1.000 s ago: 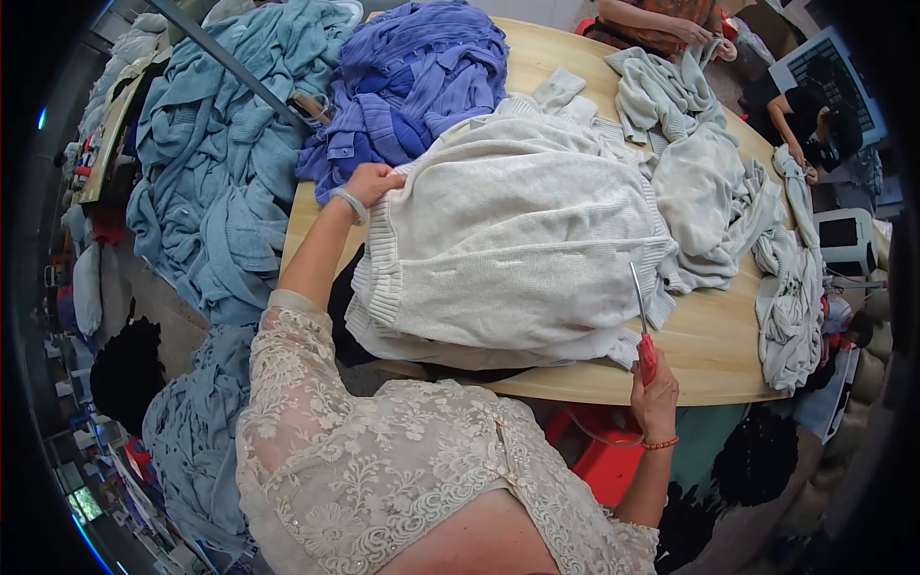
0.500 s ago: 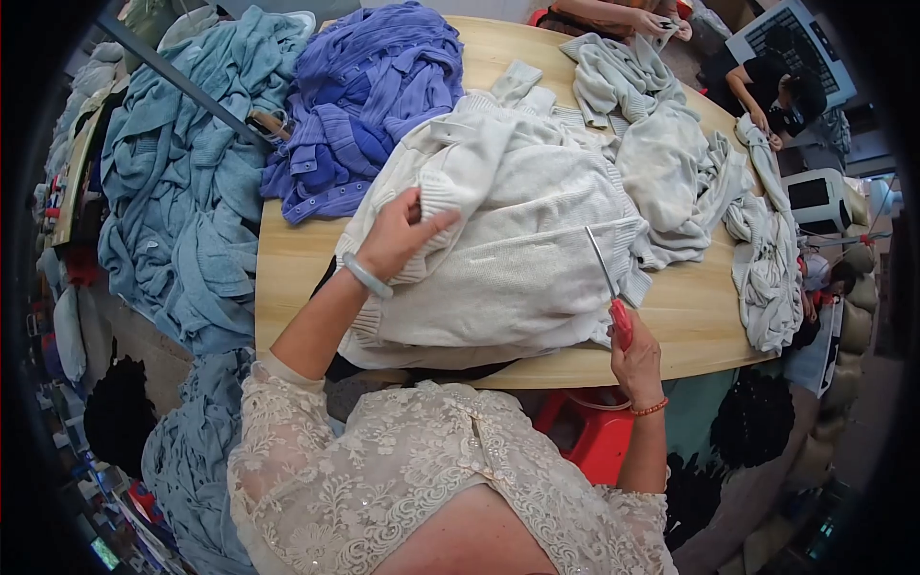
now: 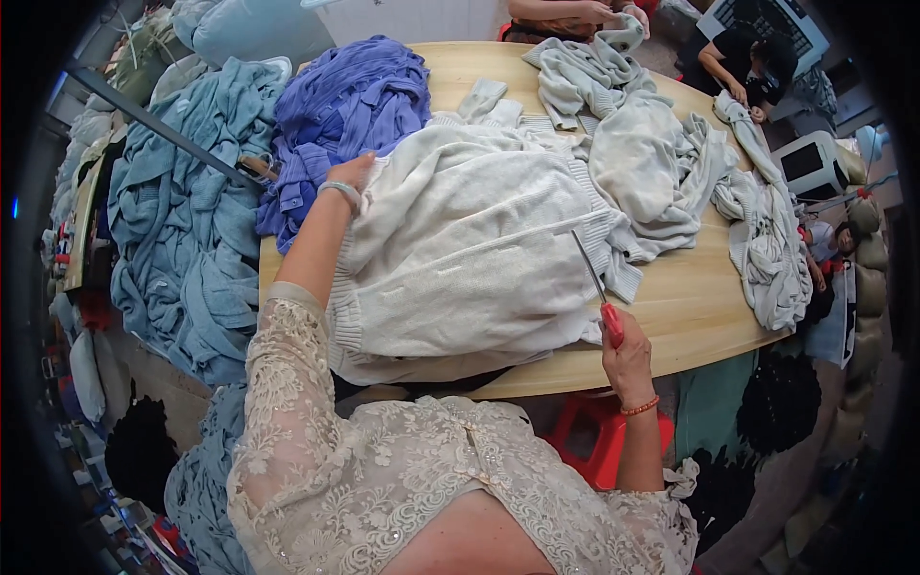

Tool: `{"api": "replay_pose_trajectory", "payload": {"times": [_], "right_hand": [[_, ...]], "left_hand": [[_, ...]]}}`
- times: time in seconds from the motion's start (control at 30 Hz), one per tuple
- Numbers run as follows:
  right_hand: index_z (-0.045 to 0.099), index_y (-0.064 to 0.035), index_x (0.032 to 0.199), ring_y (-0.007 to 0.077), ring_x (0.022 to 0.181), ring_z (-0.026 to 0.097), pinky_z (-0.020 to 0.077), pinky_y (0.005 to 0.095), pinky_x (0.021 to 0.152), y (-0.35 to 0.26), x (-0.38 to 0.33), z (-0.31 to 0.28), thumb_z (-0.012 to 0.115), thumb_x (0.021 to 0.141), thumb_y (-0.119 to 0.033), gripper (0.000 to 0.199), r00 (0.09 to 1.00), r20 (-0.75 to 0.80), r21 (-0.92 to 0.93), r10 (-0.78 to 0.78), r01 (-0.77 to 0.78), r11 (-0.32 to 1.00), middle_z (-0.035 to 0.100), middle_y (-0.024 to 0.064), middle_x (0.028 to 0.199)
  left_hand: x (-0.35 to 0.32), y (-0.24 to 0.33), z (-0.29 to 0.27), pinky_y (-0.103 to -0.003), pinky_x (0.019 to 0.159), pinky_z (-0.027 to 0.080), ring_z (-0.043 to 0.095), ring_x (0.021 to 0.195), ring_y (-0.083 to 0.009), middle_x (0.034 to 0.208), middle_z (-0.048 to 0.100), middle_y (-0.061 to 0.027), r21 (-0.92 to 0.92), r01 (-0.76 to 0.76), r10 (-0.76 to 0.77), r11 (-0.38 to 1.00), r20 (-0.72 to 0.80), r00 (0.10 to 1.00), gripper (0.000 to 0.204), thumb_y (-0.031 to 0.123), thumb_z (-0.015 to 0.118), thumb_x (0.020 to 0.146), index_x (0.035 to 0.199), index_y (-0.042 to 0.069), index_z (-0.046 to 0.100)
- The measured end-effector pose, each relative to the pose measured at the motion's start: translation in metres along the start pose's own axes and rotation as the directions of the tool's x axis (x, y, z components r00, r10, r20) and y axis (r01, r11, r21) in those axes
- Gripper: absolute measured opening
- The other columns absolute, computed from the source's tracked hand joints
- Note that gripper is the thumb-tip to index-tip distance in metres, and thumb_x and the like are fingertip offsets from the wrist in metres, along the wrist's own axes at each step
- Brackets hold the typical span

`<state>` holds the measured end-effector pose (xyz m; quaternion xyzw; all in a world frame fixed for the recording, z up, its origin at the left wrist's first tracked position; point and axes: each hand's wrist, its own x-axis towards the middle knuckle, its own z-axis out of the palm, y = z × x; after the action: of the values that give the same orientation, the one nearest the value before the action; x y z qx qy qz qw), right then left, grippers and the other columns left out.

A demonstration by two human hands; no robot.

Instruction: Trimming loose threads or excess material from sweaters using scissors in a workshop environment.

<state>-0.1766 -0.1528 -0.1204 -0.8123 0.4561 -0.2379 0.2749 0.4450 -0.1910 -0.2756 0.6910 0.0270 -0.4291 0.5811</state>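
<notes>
- Head view: cream knit sweater (image 3: 470, 249) lies spread on the wooden table (image 3: 690, 297), front centre, hem hanging over the near edge.
- Left hand (image 3: 353, 172) rests on the sweater's far left edge, fingers curled into the knit; grip looks closed on the fabric, wristband on the wrist.
- Right hand (image 3: 628, 350) at the table's near edge, just right of the sweater, grip clamped on red-handled scissors (image 3: 599, 292); blades point up and away, tip over the sweater's ribbed edge.
- Purple knit pile (image 3: 345, 115) just beyond the left hand.
- Blue garments heap (image 3: 182, 230) left of the table.
- Pale grey-green garments (image 3: 661, 163) bunched at far right.
- Red stool (image 3: 599, 436) under the table.
- Another person's hands (image 3: 594, 11) at the far edge.
</notes>
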Motion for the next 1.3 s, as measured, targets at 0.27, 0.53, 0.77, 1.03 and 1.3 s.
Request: {"api": "replay_pose_trajectory", "payload": {"times": [0.27, 0.53, 0.77, 1.03, 1.3], "right_hand": [[0.061, 0.0019, 0.079, 0.0309, 0.055, 0.062, 0.0458, 0.0413, 0.056, 0.046, -0.029, -0.051, 0.063, 0.092, -0.023, 0.028, 0.859, -0.083, 0.051, 0.505, -0.503, 0.863, 0.060, 0.0172, 0.060], [0.062, 0.0001, 0.075, 0.0181, 0.055, 0.057, 0.0441, 0.0332, 0.055, 0.019, 0.065, -0.046, 0.072, 0.087, -0.027, 0.031, 0.975, -0.099, 0.243, 0.197, -0.168, 0.955, 0.060, 0.0081, 0.062], [0.063, 0.0005, 0.095, 0.0320, 0.076, 0.066, 0.0512, 0.0395, 0.068, -0.100, 0.199, 0.041, 0.081, 0.072, -0.042, 0.052, 0.980, 0.055, -0.169, -0.191, 0.197, 0.966, 0.067, 0.0162, 0.082], [0.073, -0.0075, 0.099, 0.0261, 0.097, 0.069, 0.0552, 0.0360, 0.079, -0.096, 0.270, 0.197, 0.056, 0.088, -0.020, 0.023, 0.914, 0.402, -0.499, -0.049, 0.264, 0.825, 0.072, 0.0125, 0.104], [0.062, -0.0006, 0.071, 0.0161, 0.058, 0.054, 0.0443, 0.0343, 0.056, -0.040, 0.315, 0.019, 0.064, 0.077, -0.033, 0.033, 0.994, -0.030, 0.060, -0.106, 0.108, 0.992, 0.058, 0.0050, 0.061]], "left_hand": [[-0.352, -0.001, 0.134, -0.029, 0.078, 0.048, 0.062, 0.090, -0.0138, 0.094, 0.066, -0.0040, -0.108, -0.821, 0.320, 0.560, 0.943, 0.094, 0.021, -0.005, 0.064, 0.073, 0.090, 0.006, 0.059], [-0.358, -0.113, 0.089, -0.033, 0.071, 0.040, 0.054, 0.079, -0.0207, 0.084, 0.051, -0.0043, -0.025, -0.954, 0.130, -0.300, 0.989, -0.067, 0.027, 0.008, 0.059, 0.074, 0.101, 0.011, 0.056], [-0.364, -0.139, 0.091, -0.033, 0.077, 0.041, 0.054, 0.087, -0.0202, 0.091, 0.051, -0.0050, 0.106, -0.910, 0.150, -0.400, 0.987, 0.050, 0.040, 0.009, 0.053, 0.080, 0.120, 0.012, 0.054], [-0.369, -0.149, 0.084, -0.033, 0.068, 0.040, 0.053, 0.080, -0.0194, 0.093, 0.054, -0.0061, 0.188, -0.872, 0.392, -0.453, 0.920, -0.005, 0.027, 0.015, 0.055, 0.081, 0.107, 0.012, 0.061], [-0.320, -0.068, 0.014, -0.040, 0.069, 0.049, 0.061, 0.083, -0.0310, 0.094, 0.060, -0.0134, 0.560, -0.692, 0.818, -0.456, 0.570, -0.078, 0.021, 0.000, 0.066, 0.064, 0.085, 0.006, 0.066]]}}
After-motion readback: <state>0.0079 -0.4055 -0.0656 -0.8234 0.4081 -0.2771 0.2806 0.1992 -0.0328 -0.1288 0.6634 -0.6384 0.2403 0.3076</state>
